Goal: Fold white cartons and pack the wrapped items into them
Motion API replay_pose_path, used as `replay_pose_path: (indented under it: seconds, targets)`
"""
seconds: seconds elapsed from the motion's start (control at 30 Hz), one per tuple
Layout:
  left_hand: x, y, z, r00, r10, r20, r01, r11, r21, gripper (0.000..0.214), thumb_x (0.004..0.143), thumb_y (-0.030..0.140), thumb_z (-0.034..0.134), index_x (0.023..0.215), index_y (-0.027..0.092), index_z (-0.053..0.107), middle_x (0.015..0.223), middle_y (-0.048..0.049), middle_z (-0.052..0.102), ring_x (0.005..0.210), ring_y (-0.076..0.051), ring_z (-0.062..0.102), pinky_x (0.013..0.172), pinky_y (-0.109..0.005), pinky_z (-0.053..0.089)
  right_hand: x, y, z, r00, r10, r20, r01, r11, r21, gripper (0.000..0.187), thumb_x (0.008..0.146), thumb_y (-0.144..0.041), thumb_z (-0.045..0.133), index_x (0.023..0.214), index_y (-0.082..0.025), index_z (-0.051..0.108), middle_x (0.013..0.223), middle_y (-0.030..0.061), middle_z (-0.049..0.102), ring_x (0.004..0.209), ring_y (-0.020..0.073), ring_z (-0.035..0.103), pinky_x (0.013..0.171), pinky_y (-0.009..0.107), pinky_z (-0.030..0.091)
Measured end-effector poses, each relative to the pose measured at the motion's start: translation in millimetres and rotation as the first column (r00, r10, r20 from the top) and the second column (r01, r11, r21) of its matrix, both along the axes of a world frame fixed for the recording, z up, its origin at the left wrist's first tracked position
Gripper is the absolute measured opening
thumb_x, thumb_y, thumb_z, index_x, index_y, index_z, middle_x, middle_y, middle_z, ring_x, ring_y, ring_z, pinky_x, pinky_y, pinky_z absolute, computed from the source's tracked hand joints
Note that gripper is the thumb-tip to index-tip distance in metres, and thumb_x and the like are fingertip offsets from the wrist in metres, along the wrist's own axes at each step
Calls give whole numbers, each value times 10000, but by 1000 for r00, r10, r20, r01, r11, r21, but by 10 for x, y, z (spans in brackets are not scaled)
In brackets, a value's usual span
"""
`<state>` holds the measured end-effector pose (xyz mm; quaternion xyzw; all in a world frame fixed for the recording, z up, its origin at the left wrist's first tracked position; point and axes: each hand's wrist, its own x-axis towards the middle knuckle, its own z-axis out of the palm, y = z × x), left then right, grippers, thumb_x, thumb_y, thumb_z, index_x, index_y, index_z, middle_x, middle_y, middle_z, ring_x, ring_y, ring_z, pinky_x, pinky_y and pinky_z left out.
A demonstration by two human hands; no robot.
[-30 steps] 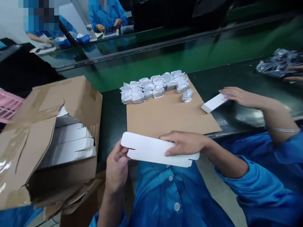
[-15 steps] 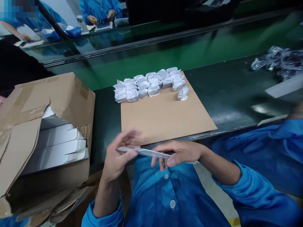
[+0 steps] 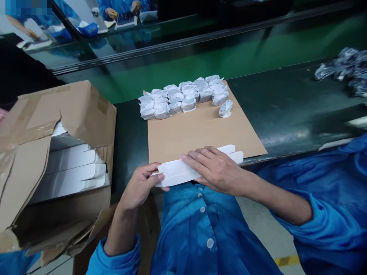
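From where I stand, the person's left hand (image 3: 140,184) pinches one end of a flattened white carton (image 3: 176,172) between thumb and fingers, while the right hand (image 3: 220,168) grasps it palm down near the other end, fingers laid across its face. The carton is in front of the blue shirt (image 3: 183,225), at the near edge of a brown cardboard sheet (image 3: 186,133); I can't tell whether the two touch. White paper-wrapped bundles (image 3: 172,99) stand packed together along the sheet's far side, with a single bundle (image 3: 225,109) just apart, towards the right. To the left, a torn cardboard box (image 3: 91,103) holds more flat white cartons (image 3: 71,177). Clear plastic packets (image 3: 344,67) lie farther right on the dark green bench (image 3: 275,103).
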<state>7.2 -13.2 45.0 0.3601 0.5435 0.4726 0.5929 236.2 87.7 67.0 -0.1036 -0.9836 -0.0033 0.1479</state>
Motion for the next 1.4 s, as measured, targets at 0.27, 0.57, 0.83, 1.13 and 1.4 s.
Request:
replay_pose_path:
  seconds: [0.27,0.57,0.83,1.13,1.4]
  targets:
    - [-93,64,-16,975,-224,10,224,975,12,345,814,340,692,1114,170,693,745,-32,714,617,-174,698,517,-276,615,45,139,76,993,109,-39,-115,971,-207,594,920,-318,556,1422,-44,399,1319,199,554,1154,272,512,962,427,436]
    - [45,159,-45,956,34,-291,-19,998,56,291,780,311,700,1030,162,708,794,-22,734,632,-174,708,498,-239,590,-6,126,50,1000,-12,8,11,995,97,438,957,-194,435,1356,-15,464,1262,210,590,1071,280,558,918,448,458]
    - [-51,189,63,889,335,-313,-249,926,283,267,793,333,682,1015,186,700,768,-18,726,524,-117,625,447,-193,488,-13,119,24,960,-247,-133,269,943,196,313,970,-187,418,1195,-36,575,1028,179,680,888,251,629,730,368,508]
    - [769,260,-108,792,586,-171,-482,773,413,981,792,466,705,1527,288,81,1547,-169,333,1314,-302,500,1073,-441,430,-377,-413,-264,911,-353,-213,293,918,-268,557,936,-264,505,1428,-32,383,1362,238,525,1214,315,541,967,443,497]
    - [576,261,-135,811,437,-389,-194,828,526,844,730,362,746,1451,255,322,1515,-129,372,1323,-304,478,1033,-384,458,-276,-61,59,808,-437,-395,7,677,-736,432,892,-338,624,1287,-167,579,1058,68,602,899,149,597,817,298,519]
